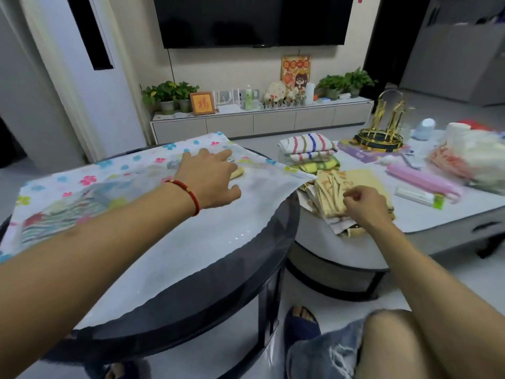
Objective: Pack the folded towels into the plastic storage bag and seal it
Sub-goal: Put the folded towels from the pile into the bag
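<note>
One plastic storage bag (pixel 153 192), flower-printed, lies flat on the round desk (pixel 191 305). Left hand (pixel 210 181) rests on the bag, grip spread open, holding nothing. Right hand (pixel 363 203) has its grip pinched on the tan towel (pixel 336 187) on the lower desk (pixel 451 214). One stack of folded towels (pixel 308 151), count unclear, sits behind it.

home living room, wall television (pixel 252 20), media console (pixel 262 119), houseplants (pixel 169 91)

a dark television (pixel 252 20) hangs on the pale wall above a long low white cabinet (pixel 259 120); grey floor (pixel 426 127).
</note>
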### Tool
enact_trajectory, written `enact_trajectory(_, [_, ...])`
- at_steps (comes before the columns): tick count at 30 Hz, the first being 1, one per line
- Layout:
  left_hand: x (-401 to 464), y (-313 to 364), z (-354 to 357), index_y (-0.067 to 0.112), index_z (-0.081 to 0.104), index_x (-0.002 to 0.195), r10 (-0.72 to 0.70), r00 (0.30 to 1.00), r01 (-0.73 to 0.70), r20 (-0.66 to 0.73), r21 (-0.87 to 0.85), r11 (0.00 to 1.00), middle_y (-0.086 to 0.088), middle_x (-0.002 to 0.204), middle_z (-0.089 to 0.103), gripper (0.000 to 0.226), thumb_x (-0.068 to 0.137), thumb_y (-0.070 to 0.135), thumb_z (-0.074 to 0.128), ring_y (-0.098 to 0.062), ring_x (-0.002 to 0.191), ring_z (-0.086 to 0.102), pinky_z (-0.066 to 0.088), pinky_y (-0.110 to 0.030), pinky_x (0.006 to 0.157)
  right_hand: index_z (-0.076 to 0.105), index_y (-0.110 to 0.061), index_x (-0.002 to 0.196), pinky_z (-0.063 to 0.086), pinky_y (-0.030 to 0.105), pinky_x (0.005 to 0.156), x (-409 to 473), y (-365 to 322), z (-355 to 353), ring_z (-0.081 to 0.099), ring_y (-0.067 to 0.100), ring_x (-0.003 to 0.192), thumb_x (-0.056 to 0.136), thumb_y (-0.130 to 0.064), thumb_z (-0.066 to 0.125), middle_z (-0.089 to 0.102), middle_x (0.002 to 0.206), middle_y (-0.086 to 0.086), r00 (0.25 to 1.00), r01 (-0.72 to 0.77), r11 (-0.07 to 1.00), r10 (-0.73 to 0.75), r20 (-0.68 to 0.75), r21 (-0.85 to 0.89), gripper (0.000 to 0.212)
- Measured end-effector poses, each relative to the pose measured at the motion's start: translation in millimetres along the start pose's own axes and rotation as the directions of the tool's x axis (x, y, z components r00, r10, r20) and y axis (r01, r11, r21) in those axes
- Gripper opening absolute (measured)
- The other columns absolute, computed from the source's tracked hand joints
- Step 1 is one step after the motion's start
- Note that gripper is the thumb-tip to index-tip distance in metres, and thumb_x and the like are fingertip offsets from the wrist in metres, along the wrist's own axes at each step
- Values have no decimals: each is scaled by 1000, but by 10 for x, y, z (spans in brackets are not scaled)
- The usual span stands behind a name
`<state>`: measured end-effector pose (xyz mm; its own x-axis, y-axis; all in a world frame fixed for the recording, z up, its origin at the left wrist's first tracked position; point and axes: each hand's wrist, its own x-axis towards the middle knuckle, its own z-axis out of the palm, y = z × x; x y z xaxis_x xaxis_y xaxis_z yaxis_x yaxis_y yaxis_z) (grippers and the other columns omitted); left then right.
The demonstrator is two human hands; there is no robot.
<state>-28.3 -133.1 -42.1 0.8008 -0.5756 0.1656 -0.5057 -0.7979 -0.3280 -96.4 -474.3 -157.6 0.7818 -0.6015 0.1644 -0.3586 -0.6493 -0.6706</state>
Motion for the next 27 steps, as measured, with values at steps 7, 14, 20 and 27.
enact_trajectory(7, [190,162,201,40,51,137,19,1000,-19,-3,38,999,0,160,28,56,86,60,42,-37,133,37,39,-55,101,45,-31,154,33,53,117,879,366,-34,38,45,142,106,-32,49,45,155,21,971,-152,937,201,130,-315,48])
enact_trajectory(14, [147,71,200,43,51,136,-13,999,13,-49,-2,1000,0,158,32,50,88,55,44,-34,129,41,43,-52,98,68,-33,132,42,44,108,1047,275,-22,49,40,132,90,-23,75,59,140,17,953,-248,943,278,118,-220,44])
enact_trajectory(20, [-120,-68,173,45,58,128,-63,998,63,-17,4,998,-3,158,32,42,89,54,44,-35,130,40,45,-53,96,72,-27,128,61,39,83,844,61,-249,66,33,109,87,3,70,60,134,15,918,-260,954,197,344,148,51])
enact_trajectory(27, [-724,-545,59,46,53,130,-201,978,203,63,-31,979,-4,145,45,47,86,57,44,-34,115,50,50,-49,85,81,-28,112,65,32,63,229,-405,-852,74,29,92,91,-3,68,74,125,8,732,-226,932,-30,681,283,35])
